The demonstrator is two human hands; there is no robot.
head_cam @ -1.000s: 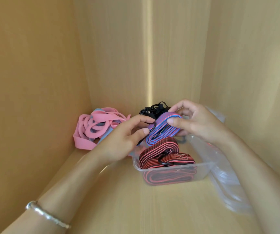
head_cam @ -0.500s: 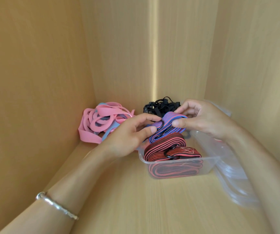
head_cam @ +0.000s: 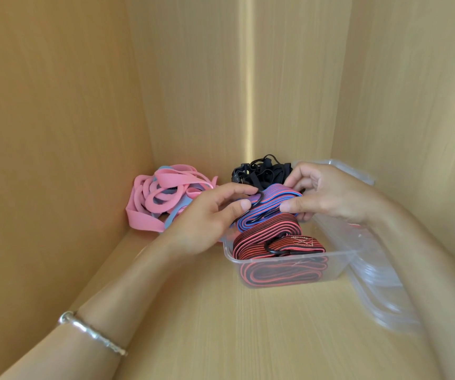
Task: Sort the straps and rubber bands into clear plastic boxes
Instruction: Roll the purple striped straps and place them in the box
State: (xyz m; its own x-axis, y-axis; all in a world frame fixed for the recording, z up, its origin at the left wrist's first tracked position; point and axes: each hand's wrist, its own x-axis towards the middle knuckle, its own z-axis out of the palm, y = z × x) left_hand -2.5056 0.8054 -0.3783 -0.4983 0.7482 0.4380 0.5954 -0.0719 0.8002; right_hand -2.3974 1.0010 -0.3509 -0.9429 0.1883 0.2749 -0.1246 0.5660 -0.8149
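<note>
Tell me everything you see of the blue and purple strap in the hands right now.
The blue and purple strap is a flat, woven-looking band with lengthwise stripes, folded into a compact bundle, a black hook at its left end. It sits tilted over the clear box, just behind the red and black straps. The left hand pinches its left end, the right hand its right end.

Pale wood-grain shelf (head_cam: 221, 338) with a smooth matt finish. Clear, glossy plastic box (head_cam: 289, 272). Woven cloth straps (head_cam: 270, 231), ribbed in red and black. Smooth, rubbery pink bands (head_cam: 160, 193). A shiny metal bracelet (head_cam: 92, 331) at lower left.
</note>
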